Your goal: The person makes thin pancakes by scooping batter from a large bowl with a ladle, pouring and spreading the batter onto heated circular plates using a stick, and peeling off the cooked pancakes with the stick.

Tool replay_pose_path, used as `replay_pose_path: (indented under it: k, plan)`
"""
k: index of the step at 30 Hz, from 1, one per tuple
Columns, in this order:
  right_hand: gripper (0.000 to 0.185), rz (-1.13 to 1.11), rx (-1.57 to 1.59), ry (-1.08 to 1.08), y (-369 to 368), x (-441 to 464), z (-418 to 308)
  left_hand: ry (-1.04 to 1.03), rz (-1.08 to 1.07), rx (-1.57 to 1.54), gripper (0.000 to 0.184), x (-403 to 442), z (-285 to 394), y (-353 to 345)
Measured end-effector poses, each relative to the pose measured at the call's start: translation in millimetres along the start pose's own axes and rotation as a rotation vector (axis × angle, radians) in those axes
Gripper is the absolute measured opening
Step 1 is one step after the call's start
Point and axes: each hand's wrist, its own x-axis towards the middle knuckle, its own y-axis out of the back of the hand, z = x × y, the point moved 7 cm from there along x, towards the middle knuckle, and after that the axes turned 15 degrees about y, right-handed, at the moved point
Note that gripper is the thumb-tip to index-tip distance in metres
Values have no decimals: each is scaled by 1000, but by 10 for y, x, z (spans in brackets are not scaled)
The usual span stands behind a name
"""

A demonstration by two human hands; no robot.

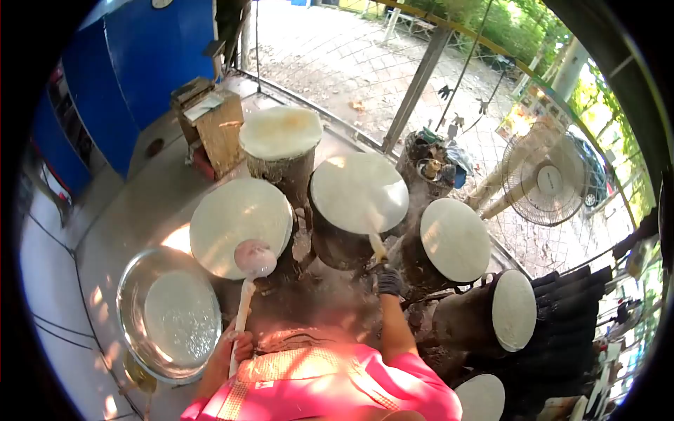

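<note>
My left hand (243, 344) is bare and wrapped round the pale handle of a ladle (255, 258), whose round bowl is over the white round top of a pot (239, 223). In a dark glove, my right hand (387, 281) is closed on a light-coloured tool (378, 248). That tool reaches up to the near edge of the white top of the middle pot (359, 191); its far end is blurred. At the lower left, a wide metal basin (133, 302) holds whitish liquid.
More white-topped pots stand at the back (281, 133) and right (455, 240). A wooden box (219, 133) is at the back left, a bin of rubbish (428, 168) behind the pots, and a fan (547, 181) at the right. Wire fencing runs behind.
</note>
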Motion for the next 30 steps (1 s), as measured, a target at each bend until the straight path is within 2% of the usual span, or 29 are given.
replay_pose_path:
  k: [2,4,7,9,10,11,13,14,16,19,21,22,24,26,28,30]
  plan:
    - [30,175,-746,-71,101,-61,-630,13,10,-37,16,69,-63,5]
    - [27,158,-1152,-3,44,-393,-1120,26,26,-66,18,116,-115,-11]
    - [28,-135,-1140,407,-687,-592,-1658,37,88,-106,25,185,-111,-80]
    - [28,-108,-1198,384,-386,-525,-1614,59,440,-197,31,229,-66,-84]
    - [27,-27,-1146,309,-85,-429,-1623,-43,-12,-80,37,242,-24,-190]
    - [27,39,-1027,230,195,-331,-1602,-44,-139,-59,37,229,-47,-232]
    - [27,77,-801,102,471,-42,-1412,9,-71,-104,38,336,-60,-248]
    - [27,40,-829,78,450,44,-1275,23,-47,-125,39,381,-74,-247]
    - [27,-98,-1067,100,189,-31,-1155,45,-25,-153,40,465,-74,-272]
    - [27,-188,-1468,193,47,-144,-1547,68,-19,-186,41,635,-1,-332]
    - [21,61,-1226,128,354,-119,-2096,72,-22,-190,42,765,62,-394]
    - [22,134,-1078,120,567,30,-1991,84,-26,-188,43,809,76,-466]
    - [24,113,-849,94,813,439,-1512,95,-6,-190,44,923,125,-519]
    - [27,8,-887,83,799,495,-1242,105,3,-224,45,1051,125,-567]
    - [29,-50,-971,136,747,157,-1252,112,4,-252,46,1153,156,-608]
    - [32,14,-844,189,784,-164,-1454,116,-8,-269,47,1236,156,-662]
